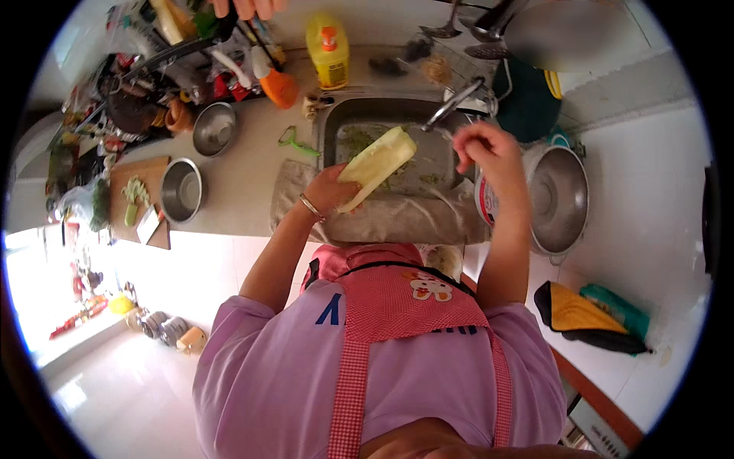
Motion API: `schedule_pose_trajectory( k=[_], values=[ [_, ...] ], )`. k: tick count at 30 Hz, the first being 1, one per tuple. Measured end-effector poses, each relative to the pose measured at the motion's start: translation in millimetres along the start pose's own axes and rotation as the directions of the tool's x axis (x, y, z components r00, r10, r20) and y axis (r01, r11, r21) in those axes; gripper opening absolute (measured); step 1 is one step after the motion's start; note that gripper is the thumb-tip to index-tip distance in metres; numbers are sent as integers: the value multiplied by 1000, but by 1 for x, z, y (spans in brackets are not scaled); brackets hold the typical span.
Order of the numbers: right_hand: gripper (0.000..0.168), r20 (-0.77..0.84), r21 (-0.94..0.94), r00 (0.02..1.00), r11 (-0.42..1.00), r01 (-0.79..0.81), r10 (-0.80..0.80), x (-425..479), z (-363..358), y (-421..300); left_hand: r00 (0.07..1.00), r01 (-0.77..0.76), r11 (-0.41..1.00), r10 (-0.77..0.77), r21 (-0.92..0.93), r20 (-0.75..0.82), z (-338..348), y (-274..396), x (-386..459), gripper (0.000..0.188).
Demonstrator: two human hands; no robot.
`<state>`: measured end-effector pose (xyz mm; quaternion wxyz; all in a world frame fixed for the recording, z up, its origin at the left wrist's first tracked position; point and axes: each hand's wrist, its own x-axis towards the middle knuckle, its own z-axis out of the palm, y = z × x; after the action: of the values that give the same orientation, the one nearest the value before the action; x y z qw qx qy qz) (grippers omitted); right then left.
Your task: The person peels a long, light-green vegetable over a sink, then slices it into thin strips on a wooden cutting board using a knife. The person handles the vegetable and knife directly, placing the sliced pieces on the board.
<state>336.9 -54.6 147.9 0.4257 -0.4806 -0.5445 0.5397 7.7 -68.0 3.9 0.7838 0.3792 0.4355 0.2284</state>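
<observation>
My left hand (331, 192), with a bangle at the wrist, grips the lower end of a long, pale green peeled gourd (379, 163). The gourd is tilted over the near left part of a steel sink (331, 123), its upper face looking hollowed. Green peelings (358, 140) lie in the basin. To the right, my right hand (486, 148) is raised near the chrome faucet (456, 104). Its fingers are curled and blurred; I cannot tell whether they touch anything. A green peeler (298, 143) rests on the counter left of the sink.
A brown cloth (395, 221) covers the sink's front edge. Leftward are two steel bowls (215, 129) and a cutting board (162, 238) with a knife (149, 225) and cut vegetables (136, 190). A yellow soap bottle (328, 54) stands behind; a large steel basin (559, 198) is rightward. Blurred fingertips (252, 8) show up top.
</observation>
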Motion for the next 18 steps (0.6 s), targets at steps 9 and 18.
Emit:
schedule_pose_trajectory(
  k=[9, 18],
  values=[
    [21, 110, -614, 992, 781, 117, -62, 17, 29, 261, 964, -79, 985, 37, -151, -264, 13, -16, -28, 42],
    [61, 249, -961, 968, 126, 245, 18, 4, 74, 176, 976, -177, 822, 75, -541, -204, -21, -57, -89, 40]
  ],
)
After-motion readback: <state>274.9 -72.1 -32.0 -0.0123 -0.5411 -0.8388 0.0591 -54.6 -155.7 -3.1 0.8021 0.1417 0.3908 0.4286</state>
